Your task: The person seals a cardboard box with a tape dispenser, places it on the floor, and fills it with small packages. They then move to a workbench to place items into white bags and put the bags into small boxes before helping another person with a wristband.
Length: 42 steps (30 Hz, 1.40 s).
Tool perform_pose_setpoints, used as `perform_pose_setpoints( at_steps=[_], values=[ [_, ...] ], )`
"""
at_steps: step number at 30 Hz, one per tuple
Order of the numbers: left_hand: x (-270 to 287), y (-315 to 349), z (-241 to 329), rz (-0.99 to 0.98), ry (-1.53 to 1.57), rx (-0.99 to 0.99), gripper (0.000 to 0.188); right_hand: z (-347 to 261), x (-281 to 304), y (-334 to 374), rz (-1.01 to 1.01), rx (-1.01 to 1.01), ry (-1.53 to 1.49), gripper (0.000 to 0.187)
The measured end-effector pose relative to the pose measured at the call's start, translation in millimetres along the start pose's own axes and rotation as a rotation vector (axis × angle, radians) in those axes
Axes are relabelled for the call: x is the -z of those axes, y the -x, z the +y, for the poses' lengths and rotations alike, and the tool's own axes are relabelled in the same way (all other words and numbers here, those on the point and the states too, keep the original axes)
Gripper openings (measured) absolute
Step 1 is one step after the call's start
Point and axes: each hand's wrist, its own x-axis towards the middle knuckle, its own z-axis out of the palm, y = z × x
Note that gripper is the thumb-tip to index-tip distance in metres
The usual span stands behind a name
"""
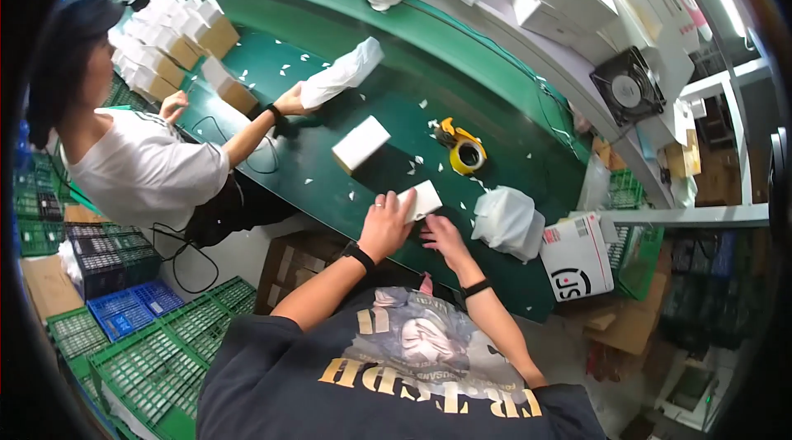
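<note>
My left hand (384,229) is closed on the near left side of a small white box (426,199), low over the green table's front edge. My right hand (446,241) is beside the box's near right corner with its fingers apart; whether a fingertip touches the box is hard to tell. Just beyond lies another white box (363,144). Farther right are a yellow tape dispenser (463,151) with a tape roll and a bundle in white plastic wrap (506,221).
On the left a co-worker (148,151) holds a white plastic bag (343,74). Several boxes (165,48) stand at the far left end. White scraps dot the green table (330,196). A printed carton (577,257) sits at the right; green crates (153,366) are lower left.
</note>
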Motion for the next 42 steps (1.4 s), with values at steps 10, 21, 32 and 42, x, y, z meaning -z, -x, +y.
perform_pose_setpoints(
  at_steps=[10, 21, 32, 42],
  values=[
    [-5, 2, 4, -0.024, 0.019, 0.017, 0.075, -17, -12, -12, -0.061, 0.012, 0.089, 0.038],
    [-2, 0, 2, -0.054, 0.046, 0.022, 0.075, -10, 6, -13, -0.180, 0.061, 0.156, 0.033],
    [2, -3, 5, 0.001, -0.003, 0.002, 0.074, -26, -7, -12, -0.199, -0.061, -0.062, 0.031],
    [-9, -25, -5, -0.010, 0.135, 0.251, 0.050, 55, 60, 26, 0.156, 0.076, 0.254, 0.031]
  ],
)
